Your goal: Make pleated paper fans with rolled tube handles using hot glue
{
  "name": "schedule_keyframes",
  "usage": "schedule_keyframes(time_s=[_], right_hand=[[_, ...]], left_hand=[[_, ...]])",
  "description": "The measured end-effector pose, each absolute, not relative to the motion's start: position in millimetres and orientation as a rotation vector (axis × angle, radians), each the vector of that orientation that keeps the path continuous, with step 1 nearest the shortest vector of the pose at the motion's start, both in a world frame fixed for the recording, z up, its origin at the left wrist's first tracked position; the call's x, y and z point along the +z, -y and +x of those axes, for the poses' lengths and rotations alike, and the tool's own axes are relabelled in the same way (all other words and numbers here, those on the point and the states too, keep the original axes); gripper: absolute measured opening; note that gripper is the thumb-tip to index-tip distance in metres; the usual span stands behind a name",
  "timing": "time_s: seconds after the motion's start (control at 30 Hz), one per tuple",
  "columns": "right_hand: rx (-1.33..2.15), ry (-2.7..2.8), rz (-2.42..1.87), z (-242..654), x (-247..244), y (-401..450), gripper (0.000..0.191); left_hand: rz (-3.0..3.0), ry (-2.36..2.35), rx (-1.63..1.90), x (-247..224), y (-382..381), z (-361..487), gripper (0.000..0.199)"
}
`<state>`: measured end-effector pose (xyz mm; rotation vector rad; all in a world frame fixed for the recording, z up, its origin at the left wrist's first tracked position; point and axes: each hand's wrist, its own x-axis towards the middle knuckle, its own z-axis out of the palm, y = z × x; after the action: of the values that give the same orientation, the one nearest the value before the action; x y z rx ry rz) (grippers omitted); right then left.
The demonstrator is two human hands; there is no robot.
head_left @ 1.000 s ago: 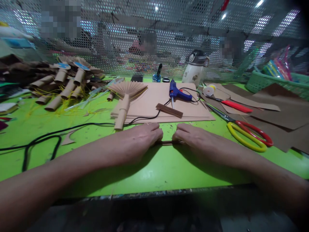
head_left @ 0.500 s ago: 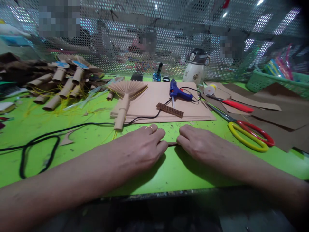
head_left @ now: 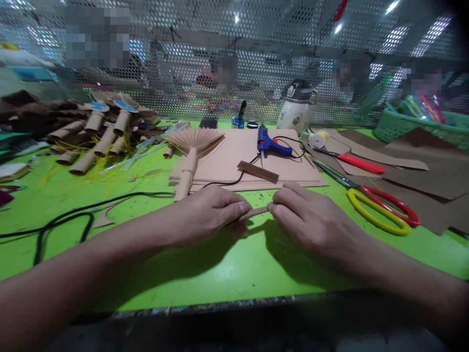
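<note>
- A blue hot-glue gun (head_left: 269, 143) is the landmark here; it rests on a stack of tan paper sheets (head_left: 223, 156) on a bright green tabletop (head_left: 238, 266).
- On the wearer's side of the glue gun, clear of the stack, is a narrow brown paper strip (head_left: 258, 212) — held between two bare hands.
- The left hand (head_left: 214, 212), nearer and to the left of the glue gun, grips one end of the strip, thumb on top.
- The right hand (head_left: 311, 215), nearer and slightly right of the glue gun, pinches the other end with curled fingers.
- Just in front of the glue gun, a pleated brown paper piece (head_left: 258, 171) lies on the stack.
- Left of the glue gun lies a paper fan (head_left: 191, 156) — pleated head, rolled tube handle; farther left is a heap of similar paper tubes (head_left: 104, 142).
- Right of the glue gun and nearer the wearer, scissors (head_left: 358, 187) with red and yellow handles point back towards it.
- Behind the glue gun, to its right, stands a white flask (head_left: 295, 111) with a dark lid.
</note>
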<state>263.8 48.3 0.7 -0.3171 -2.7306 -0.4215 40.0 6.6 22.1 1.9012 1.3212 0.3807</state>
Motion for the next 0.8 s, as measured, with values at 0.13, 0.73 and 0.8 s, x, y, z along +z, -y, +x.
schedule_keyframes(time_s=[0.13, 0.73, 0.8], right_hand=[[-0.44, 2.642, -0.307, 262.8, -3.1, -53.2, 0.028], [1.354, 2.091, -0.828, 258.8, 3.2, -63.7, 0.031], [1.452, 2.032, -0.846, 256.3, 2.2, -63.5, 0.024]], left_hand=[[1.667, -1.271, 0.33, 26.0, -3.4, 44.1, 0.05], [1.478, -1.265, 0.648, 7.4, -6.7, 47.9, 0.022], [1.495, -1.304, 0.653, 7.3, -6.2, 48.5, 0.023]])
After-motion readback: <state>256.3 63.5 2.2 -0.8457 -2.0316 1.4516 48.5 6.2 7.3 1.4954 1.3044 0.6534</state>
